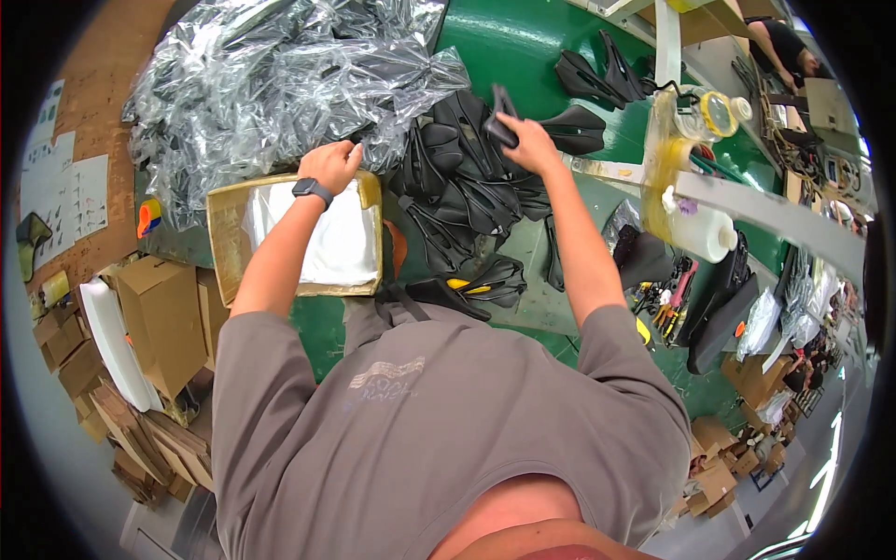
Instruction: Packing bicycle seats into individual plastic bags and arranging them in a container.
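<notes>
Filling the lower middle of the view, a grey-brown T-shirt (485, 420) covers the person's torso. Next in size comes a broad heap of clear plastic wrapping (280, 84) at the upper left, with dark shapes showing through its creases. To its right stretches a glossy green surface (523, 37). A jumbled pile of black bicycle saddles (467, 191) lies in front of the person, right of the wrapping and partly against it; some saddles point nose-down, others are turned sideways. Beside that pile, on its left, sits an open cardboard carton (219, 233) with tape along its rim, holding a stack of white sheets (331, 243) (paper or plastic, I cannot tell). A pale metal bar (784, 210) slants in from the right.

The left hand (329, 168) is over the carton's far rim, next to the wrapping, its fingers curled under; whether they pinch anything is hidden. The right hand (530, 145) is clamped on a narrow dark piece (502, 121), held above the far right side of the saddle pile (motion blur keeps me from naming it more closely). Smallest of these, a dark wristwatch (313, 190) circles the left wrist.
</notes>
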A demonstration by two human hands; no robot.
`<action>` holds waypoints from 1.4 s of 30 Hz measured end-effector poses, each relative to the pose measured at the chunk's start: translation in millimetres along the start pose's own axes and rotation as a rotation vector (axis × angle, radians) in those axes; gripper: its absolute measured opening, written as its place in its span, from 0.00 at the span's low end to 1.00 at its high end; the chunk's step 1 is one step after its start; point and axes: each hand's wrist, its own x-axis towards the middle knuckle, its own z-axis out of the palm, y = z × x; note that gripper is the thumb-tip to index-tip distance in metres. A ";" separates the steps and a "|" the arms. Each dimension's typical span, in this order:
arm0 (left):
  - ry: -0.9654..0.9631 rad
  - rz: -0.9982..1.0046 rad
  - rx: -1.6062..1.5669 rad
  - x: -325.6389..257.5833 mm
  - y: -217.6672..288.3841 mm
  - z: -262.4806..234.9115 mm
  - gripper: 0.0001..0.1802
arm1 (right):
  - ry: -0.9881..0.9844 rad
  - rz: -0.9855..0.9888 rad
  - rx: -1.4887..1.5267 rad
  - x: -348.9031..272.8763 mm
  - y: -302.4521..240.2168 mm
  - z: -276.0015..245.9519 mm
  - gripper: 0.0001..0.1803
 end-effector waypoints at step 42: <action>0.003 -0.710 -1.074 -193.0 -144.7 189.0 0.16 | 0.117 0.749 1.269 -336.2 -487.5 147.2 0.26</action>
